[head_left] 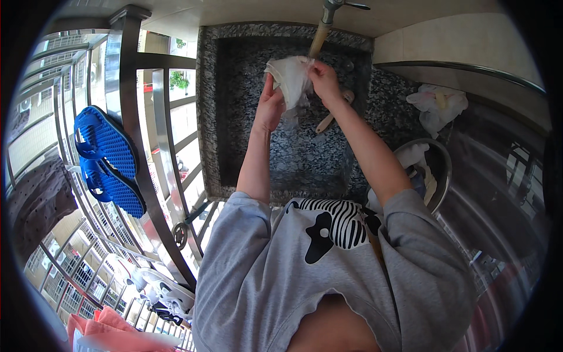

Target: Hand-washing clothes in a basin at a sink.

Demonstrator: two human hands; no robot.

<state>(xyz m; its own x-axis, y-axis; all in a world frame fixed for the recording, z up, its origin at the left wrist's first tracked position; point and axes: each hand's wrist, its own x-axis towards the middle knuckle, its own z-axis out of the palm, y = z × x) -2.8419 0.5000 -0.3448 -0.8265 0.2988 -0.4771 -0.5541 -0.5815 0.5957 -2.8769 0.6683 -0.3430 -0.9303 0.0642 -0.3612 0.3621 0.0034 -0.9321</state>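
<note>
**2 hands hold a cloth over the sink**

We hold a white cloth (pixel 287 79) in both hands, in the air above the dark speckled sink (pixel 208 129) and close to the spout of the tap (pixel 327 16). The cloth looks thin and bunched; its right part is whiter and more see-through, and its left edge is creamier. A pale blur hangs just below it, and we cannot tell whether that is water.

Our left hand (pixel 270 110) grips the cloth's lower left side, with the thumb raised along the edge; the other fingers are mostly behind the fabric, so we cannot tell how they lie. Our right hand (pixel 324 82) pinches the upper right edge, its fingers bent in toward the cloth.

Partly hidden by our right forearm, a brush (pixel 324 124) with a wooden handle lies in the sink.

To the right of the sink we see a crumpled white bag (pixel 427 104) with a yellowish block (pixel 441 101) on it. Nearer to us stands a round metal-rimmed basin (pixel 448 170) with laundry (pixel 413 155) in it, partly covered by our right arm.

We wear a grey top (pixel 252 276) with a black-and-white striped print. To our left, 2 blue slippers (pixel 111 161) rest against the metal rail (pixel 122 76). White-and-black shoes (pixel 158 287) and a coral cover (pixel 108 325) are at the lower left.
</note>
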